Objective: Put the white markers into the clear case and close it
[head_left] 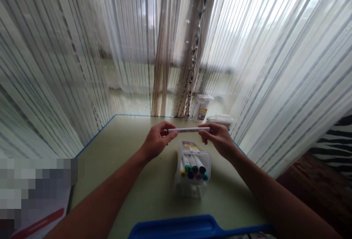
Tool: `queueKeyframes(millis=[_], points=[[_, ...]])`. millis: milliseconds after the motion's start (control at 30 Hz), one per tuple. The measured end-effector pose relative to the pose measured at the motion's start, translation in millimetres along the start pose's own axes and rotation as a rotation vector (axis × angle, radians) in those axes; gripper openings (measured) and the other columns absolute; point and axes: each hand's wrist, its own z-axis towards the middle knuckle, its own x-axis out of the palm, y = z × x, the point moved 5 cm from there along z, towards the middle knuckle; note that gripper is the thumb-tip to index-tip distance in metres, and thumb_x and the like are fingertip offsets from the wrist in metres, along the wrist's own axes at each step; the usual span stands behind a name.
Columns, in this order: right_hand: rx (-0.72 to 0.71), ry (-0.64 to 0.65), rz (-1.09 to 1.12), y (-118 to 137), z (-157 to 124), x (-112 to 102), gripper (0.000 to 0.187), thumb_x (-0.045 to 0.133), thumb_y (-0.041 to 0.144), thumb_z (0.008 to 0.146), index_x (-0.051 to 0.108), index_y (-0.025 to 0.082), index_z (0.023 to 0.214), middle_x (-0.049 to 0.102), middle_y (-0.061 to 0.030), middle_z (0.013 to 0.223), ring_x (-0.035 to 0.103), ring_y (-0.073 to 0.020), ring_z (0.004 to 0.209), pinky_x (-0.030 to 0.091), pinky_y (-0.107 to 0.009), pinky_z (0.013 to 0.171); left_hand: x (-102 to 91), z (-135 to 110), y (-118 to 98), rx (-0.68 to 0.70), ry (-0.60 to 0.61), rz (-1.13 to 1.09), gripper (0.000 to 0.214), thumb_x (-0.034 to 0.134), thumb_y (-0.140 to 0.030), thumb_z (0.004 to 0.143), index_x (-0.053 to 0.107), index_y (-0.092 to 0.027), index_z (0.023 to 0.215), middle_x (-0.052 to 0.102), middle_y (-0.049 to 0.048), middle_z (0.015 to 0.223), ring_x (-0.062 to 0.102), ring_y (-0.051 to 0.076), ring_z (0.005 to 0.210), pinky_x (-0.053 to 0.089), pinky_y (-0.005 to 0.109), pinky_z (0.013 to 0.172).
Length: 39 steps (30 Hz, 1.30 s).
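A white marker (188, 130) with dark ends is held level above the table. My left hand (159, 138) pinches its left end, and my right hand (219, 138) pinches the right end. Just below and nearer to me, a clear plastic marker case (207, 158) lies on its side with its mouth toward me. Several white markers (192, 163) fill it, their coloured ends in green, yellow, blue, black, pink and teal facing me.
The pale green table (123, 140) has a blue edge. Behind my right hand stand a clear plastic container (202, 108) with a label and a white packet (221, 119). A blue tray (173, 228) lies at the front. Sheer striped curtains (132, 48) hang behind.
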Motion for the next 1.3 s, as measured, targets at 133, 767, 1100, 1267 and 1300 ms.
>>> queueKeyframes(millis=[133, 767, 1100, 1267, 1300], points=[[0.007, 0.05, 0.08, 7, -5, 8, 0.033, 0.087, 0.03, 0.064, 0.073, 0.013, 0.088, 0.065, 0.0001, 0.058, 0.058, -0.0105, 0.047, 0.046, -0.023, 0.044, -1.9, 4, 14, -0.062, 0.047, 0.101, 0.033, 0.078, -0.036, 0.073, 0.062, -0.013, 0.092, 0.064, 0.0017, 0.077, 0.055, 0.011, 0.064, 0.043, 0.021, 0.05], [-0.044, 0.118, 0.093, 5, -6, 14, 0.029, 0.083, 0.03, 0.067, 0.073, 0.013, 0.089, 0.062, 0.001, 0.062, 0.055, -0.0093, 0.049, 0.043, -0.022, 0.044, -7.0, 5, 20, -0.103, -0.061, 0.214, 0.043, 0.086, -0.04, 0.062, 0.067, -0.013, 0.09, 0.068, 0.0032, 0.077, 0.06, 0.013, 0.065, 0.044, 0.022, 0.053], [0.294, 0.119, 0.128, -37, -1, -3, 0.029, 0.084, 0.033, 0.066, 0.074, 0.015, 0.087, 0.065, -0.0002, 0.065, 0.055, -0.0086, 0.049, 0.044, -0.021, 0.045, 5.6, -3, 0, 0.071, -0.08, 0.085, 0.035, 0.084, -0.036, 0.066, 0.07, -0.013, 0.088, 0.066, 0.0021, 0.072, 0.059, 0.011, 0.062, 0.046, 0.023, 0.055], [0.35, 0.121, 0.117, -39, -5, 0, 0.027, 0.084, 0.032, 0.066, 0.074, 0.016, 0.086, 0.063, 0.0004, 0.061, 0.054, -0.0088, 0.05, 0.044, -0.022, 0.047, 9.7, -6, -3, 0.128, -0.044, 0.068, 0.035, 0.082, -0.036, 0.068, 0.07, -0.013, 0.091, 0.066, 0.0034, 0.073, 0.058, 0.012, 0.061, 0.047, 0.024, 0.054], [0.355, 0.114, 0.106, -38, -6, 0, 0.027, 0.084, 0.032, 0.067, 0.075, 0.016, 0.087, 0.062, 0.0004, 0.06, 0.053, -0.0091, 0.05, 0.044, -0.022, 0.047, 9.9, -6, -4, 0.135, -0.038, 0.069, 0.035, 0.082, -0.037, 0.068, 0.07, -0.013, 0.091, 0.066, 0.0037, 0.073, 0.058, 0.012, 0.061, 0.047, 0.024, 0.053]])
